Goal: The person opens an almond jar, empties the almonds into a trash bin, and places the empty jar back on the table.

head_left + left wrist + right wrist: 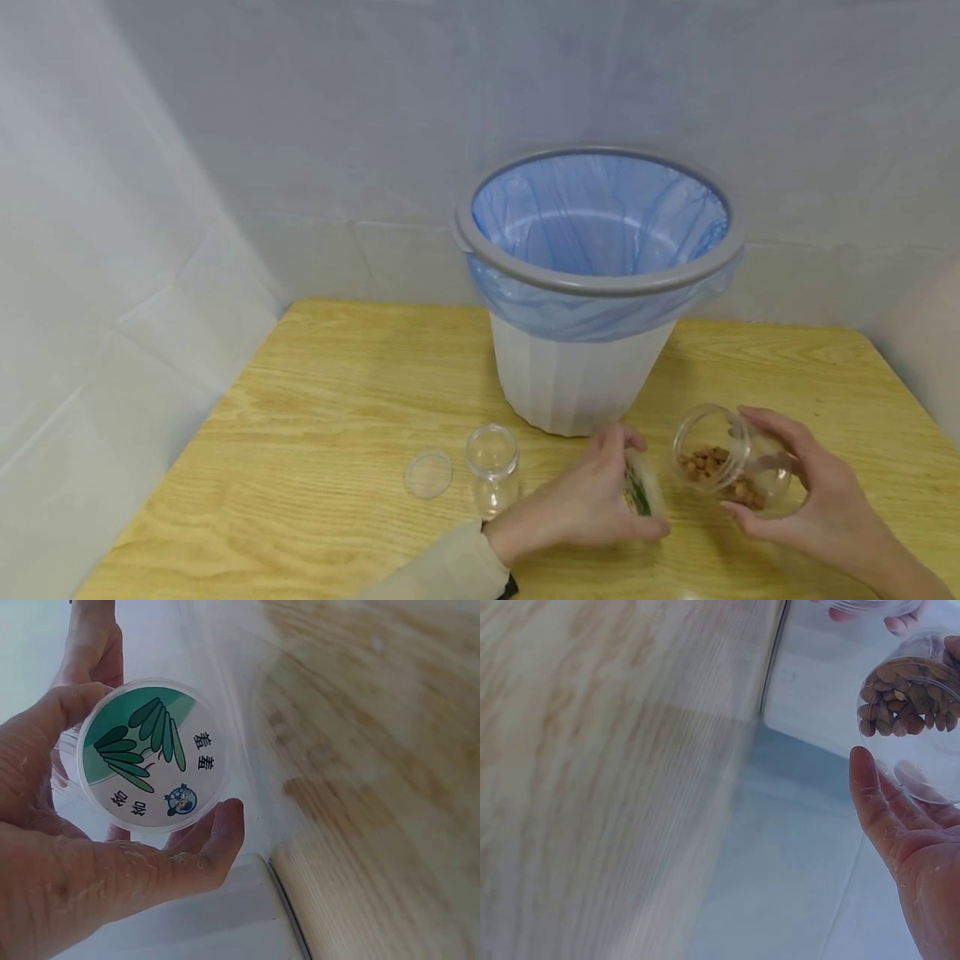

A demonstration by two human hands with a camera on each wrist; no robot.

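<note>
- My right hand (806,492) curls round a clear jar (731,467), holding it tipped on its side just above the table (315,417), mouth toward my left; brown nuts (705,463) lie along its lower wall.
- My left hand (592,500) pinches the jar's round lid (154,755) between thumb and fingertips, just beside the jar's mouth and apart from it; the lid's label shows green leaves.
- I judge the open mouth to be the risk: tilted this far, a little more tip would let nuts roll out onto the wood.
- The lid is held only at its rim, so a loose pinch could drop it.
- A small empty jar (492,467) stands to the left, its lid (428,474) lying flat beside it; a careless left elbow could knock it over.
- Behind stands a white bin (581,375) with a blue liner (600,217).
</note>
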